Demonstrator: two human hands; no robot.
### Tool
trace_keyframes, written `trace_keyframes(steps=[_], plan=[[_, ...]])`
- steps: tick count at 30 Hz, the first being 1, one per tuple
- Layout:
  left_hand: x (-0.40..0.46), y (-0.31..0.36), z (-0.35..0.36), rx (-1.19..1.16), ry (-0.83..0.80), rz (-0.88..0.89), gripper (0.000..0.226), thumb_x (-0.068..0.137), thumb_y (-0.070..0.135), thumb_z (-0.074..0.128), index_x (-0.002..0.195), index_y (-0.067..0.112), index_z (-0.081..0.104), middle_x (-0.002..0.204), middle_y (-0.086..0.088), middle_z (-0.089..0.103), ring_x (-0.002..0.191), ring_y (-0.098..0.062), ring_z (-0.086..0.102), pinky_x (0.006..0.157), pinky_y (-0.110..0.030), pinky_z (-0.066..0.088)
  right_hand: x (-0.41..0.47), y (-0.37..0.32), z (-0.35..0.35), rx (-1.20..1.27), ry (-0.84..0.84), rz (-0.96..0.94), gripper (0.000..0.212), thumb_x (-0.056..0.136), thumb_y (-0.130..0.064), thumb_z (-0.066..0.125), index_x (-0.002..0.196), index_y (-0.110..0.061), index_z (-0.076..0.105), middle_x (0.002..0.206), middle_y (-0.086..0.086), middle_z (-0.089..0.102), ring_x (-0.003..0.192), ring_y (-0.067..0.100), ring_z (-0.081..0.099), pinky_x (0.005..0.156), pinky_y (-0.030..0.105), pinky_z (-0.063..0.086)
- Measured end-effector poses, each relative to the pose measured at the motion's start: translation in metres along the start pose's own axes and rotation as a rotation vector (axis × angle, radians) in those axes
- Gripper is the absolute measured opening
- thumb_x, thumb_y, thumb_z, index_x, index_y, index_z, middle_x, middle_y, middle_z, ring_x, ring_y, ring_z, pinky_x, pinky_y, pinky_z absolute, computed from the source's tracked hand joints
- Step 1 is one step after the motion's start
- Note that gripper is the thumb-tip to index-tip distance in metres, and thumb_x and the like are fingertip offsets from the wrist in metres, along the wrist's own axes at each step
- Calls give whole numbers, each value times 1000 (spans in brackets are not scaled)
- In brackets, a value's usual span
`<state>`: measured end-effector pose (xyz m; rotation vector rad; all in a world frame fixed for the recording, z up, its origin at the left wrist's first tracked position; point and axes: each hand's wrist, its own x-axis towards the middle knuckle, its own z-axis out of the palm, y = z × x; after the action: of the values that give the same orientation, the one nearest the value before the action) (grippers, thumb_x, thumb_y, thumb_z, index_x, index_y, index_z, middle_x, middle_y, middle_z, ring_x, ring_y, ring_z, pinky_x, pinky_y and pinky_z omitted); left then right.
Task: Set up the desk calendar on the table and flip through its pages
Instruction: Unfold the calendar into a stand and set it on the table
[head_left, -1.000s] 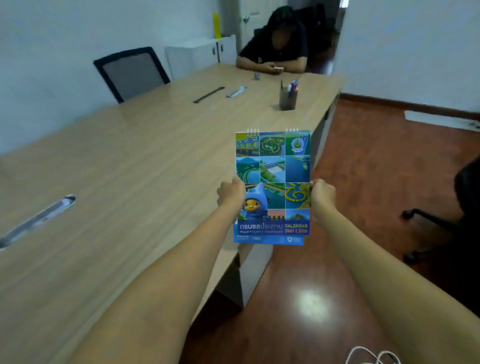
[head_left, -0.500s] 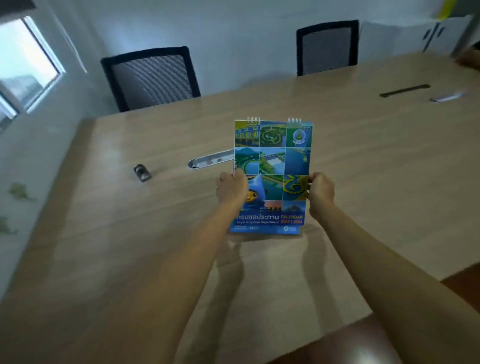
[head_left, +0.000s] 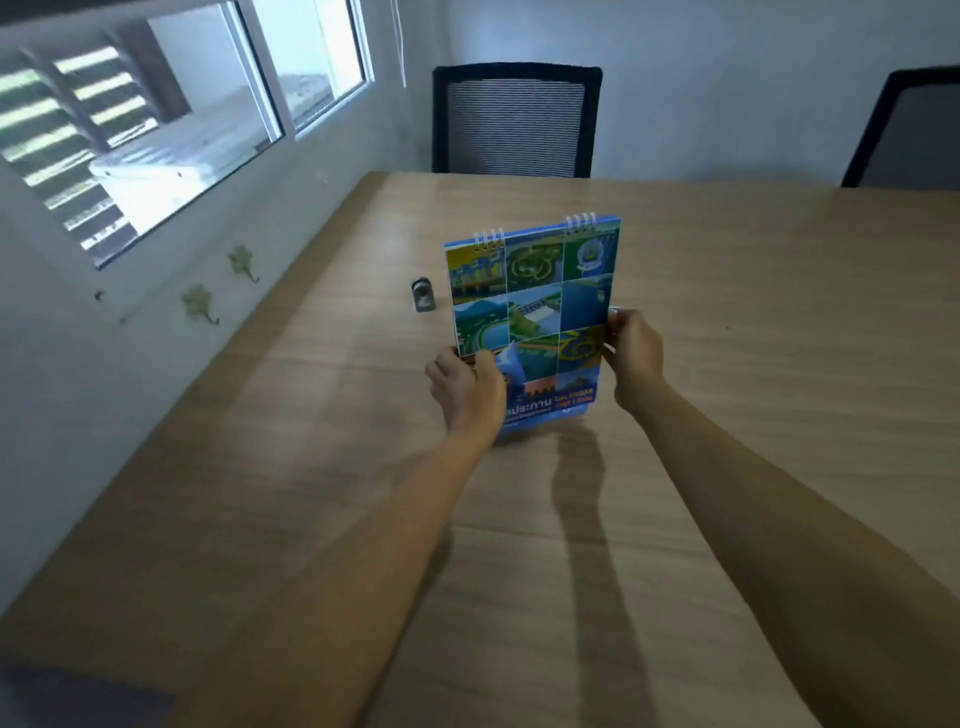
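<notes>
The desk calendar (head_left: 535, 306) has a blue cover with a grid of green and blue photos and wire rings along its top edge. It is held upright and closed, its bottom edge low over or touching the wooden table (head_left: 727, 395). My left hand (head_left: 467, 389) grips its lower left edge. My right hand (head_left: 634, 358) grips its right edge at mid height. The cover faces me, and the lower left of it is hidden behind my left hand.
A small grey and black object (head_left: 423, 295) stands on the table just left of the calendar. Two black mesh chairs, one (head_left: 514, 119) behind the table and one (head_left: 914, 130) at the right. The wall and window (head_left: 171, 119) run along the table's left edge.
My view has swung left from the table's far end and side toward the window corner. The calendar stays in both hands and has come down close to the tabletop.
</notes>
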<state>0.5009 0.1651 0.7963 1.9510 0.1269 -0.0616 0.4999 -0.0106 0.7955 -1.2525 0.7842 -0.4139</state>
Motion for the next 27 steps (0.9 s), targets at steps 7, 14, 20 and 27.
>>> trace_keyframes(steps=[7,14,20,27], plan=[[-17,-11,6,-15,21,3,59,84,36,36,132,3,33,131,-14,29,125,-32,30,105,-40,31,13,0,18,-99,-95,-5,14,72,-29,43,65,-19,50,86,8,54,82,25,51,71,42,42],[-10,-32,-19,-34,-81,224,40,102,33,28,133,12,43,122,-12,36,105,-9,50,86,-17,39,8,-5,38,-115,-132,0,29,85,-40,36,73,-20,53,82,4,57,89,25,56,79,40,46],[-3,-29,-47,148,-162,602,38,101,19,34,137,17,46,122,-9,55,105,-15,54,84,-18,39,-16,-9,52,-70,-234,-5,51,91,-65,30,98,-27,63,92,-6,66,85,11,63,74,27,52],[4,-17,-59,298,-315,796,37,100,21,33,136,17,43,121,-11,59,105,-31,58,83,-44,49,-39,-53,49,-198,-294,-87,72,63,-85,45,114,-35,57,98,-14,60,80,-3,52,73,25,39]])
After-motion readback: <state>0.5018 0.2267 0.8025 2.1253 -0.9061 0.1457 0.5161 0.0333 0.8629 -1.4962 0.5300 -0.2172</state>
